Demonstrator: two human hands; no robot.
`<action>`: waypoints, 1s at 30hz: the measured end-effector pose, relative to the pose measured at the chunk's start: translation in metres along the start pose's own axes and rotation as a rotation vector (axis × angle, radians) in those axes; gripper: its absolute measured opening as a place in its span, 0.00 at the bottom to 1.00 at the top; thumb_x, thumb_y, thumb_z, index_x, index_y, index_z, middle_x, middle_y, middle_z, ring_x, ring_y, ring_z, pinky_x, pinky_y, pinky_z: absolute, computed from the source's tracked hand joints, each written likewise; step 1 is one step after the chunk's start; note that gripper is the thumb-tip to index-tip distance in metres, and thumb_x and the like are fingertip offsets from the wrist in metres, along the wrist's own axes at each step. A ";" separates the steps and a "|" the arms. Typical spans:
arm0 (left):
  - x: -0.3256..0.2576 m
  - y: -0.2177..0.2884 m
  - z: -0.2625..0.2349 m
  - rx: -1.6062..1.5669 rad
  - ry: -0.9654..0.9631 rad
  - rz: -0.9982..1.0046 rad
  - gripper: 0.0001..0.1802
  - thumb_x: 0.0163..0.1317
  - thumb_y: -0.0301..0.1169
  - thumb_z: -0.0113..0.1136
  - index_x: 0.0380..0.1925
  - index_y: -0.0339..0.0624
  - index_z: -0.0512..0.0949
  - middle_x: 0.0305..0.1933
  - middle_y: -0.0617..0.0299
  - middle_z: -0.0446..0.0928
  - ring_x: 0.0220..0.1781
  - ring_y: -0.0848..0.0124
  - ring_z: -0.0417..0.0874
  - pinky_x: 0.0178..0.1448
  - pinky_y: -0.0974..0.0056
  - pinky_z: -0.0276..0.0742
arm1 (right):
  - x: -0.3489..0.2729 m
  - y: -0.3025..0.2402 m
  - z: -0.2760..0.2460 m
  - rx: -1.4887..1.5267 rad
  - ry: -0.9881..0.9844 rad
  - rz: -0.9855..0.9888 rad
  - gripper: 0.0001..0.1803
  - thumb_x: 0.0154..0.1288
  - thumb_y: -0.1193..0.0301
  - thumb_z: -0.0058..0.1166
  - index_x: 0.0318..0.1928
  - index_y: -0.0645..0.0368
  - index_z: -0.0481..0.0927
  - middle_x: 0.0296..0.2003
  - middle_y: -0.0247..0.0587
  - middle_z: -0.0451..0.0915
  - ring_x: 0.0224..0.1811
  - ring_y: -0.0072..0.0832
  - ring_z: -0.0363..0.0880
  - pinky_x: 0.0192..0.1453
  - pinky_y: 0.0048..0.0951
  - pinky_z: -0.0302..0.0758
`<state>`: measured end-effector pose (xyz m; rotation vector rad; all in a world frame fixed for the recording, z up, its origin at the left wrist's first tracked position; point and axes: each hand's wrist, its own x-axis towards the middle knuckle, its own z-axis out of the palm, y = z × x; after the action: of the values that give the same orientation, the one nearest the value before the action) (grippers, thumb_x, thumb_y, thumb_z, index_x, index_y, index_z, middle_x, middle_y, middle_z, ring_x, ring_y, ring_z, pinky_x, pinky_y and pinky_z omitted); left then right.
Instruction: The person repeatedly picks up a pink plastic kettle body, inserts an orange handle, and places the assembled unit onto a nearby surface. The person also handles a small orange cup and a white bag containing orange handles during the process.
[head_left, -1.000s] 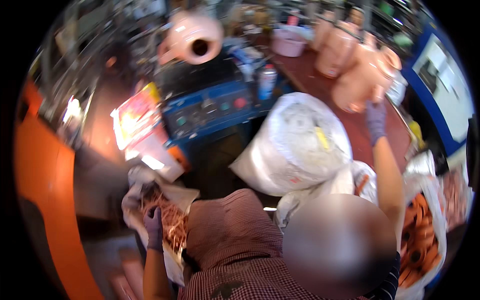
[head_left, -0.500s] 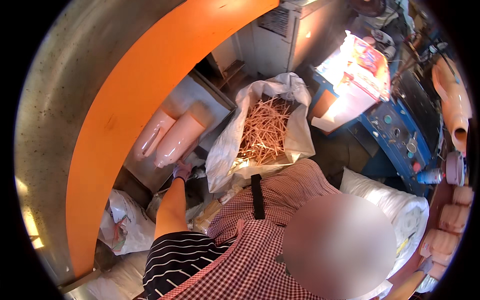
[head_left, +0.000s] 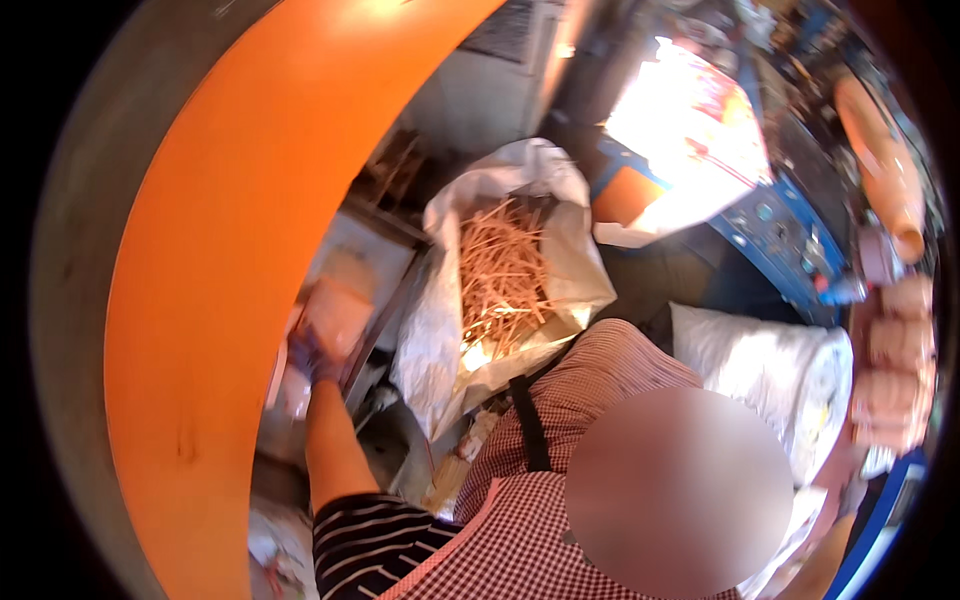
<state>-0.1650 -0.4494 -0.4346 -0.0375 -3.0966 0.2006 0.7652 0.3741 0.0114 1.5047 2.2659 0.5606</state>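
Note:
My left hand [head_left: 316, 358], in a purple glove and blurred, lies against a glossy pink hollow plastic piece [head_left: 338, 313] on the grey metal surface at the left. Its fingers are too smeared to show whether they grip. Another pink piece [head_left: 296, 388] is just below the hand, partly behind the orange panel. At the lower right edge my right hand [head_left: 851, 497], also gloved, is held out near a stack of pink moulded pieces [head_left: 892, 405]. Its fingers are not clear, and the blurred circle covers part of that side.
A curved orange panel [head_left: 190, 300] borders the left. Ahead stands an open white sack [head_left: 418, 375] of thin pink strips [head_left: 503, 275]. A white bag [head_left: 755, 365] lies to the right, below a blue control panel [head_left: 785, 240]. A blue-edged object [head_left: 885, 530] is at the lower right.
My left hand has moved left and onto the pink pieces, which now lie differently and are partly covered. The whole view has shifted, and the blue-edged object has come into sight.

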 end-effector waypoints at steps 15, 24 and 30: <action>0.020 0.048 -0.200 -0.655 0.062 0.150 0.67 0.29 0.34 0.85 0.71 0.39 0.54 0.69 0.42 0.65 0.71 0.46 0.64 0.75 0.50 0.61 | 0.136 -0.529 -0.277 0.777 0.597 -0.748 0.14 0.63 0.72 0.59 0.48 0.62 0.79 0.56 0.49 0.77 0.58 0.47 0.77 0.63 0.39 0.73; -0.021 0.160 -0.325 -1.588 -0.951 0.639 0.61 0.42 0.24 0.78 0.76 0.41 0.51 0.66 0.54 0.73 0.67 0.65 0.73 0.69 0.59 0.69 | 0.178 -0.643 -0.333 0.845 0.799 -0.891 0.11 0.62 0.71 0.59 0.46 0.58 0.82 0.53 0.47 0.79 0.57 0.45 0.77 0.63 0.40 0.73; -0.109 0.299 -0.270 -1.332 -0.635 0.770 0.23 0.59 0.26 0.67 0.56 0.39 0.79 0.55 0.56 0.80 0.58 0.63 0.79 0.65 0.60 0.73 | 0.207 -0.632 -0.319 0.989 0.665 -0.734 0.09 0.64 0.72 0.57 0.45 0.57 0.83 0.46 0.47 0.81 0.55 0.44 0.78 0.62 0.39 0.73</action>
<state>-0.0393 -0.1216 -0.2102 -1.3438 -2.7911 -2.1071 0.0342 0.3023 -0.0551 0.6138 3.6375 -0.4314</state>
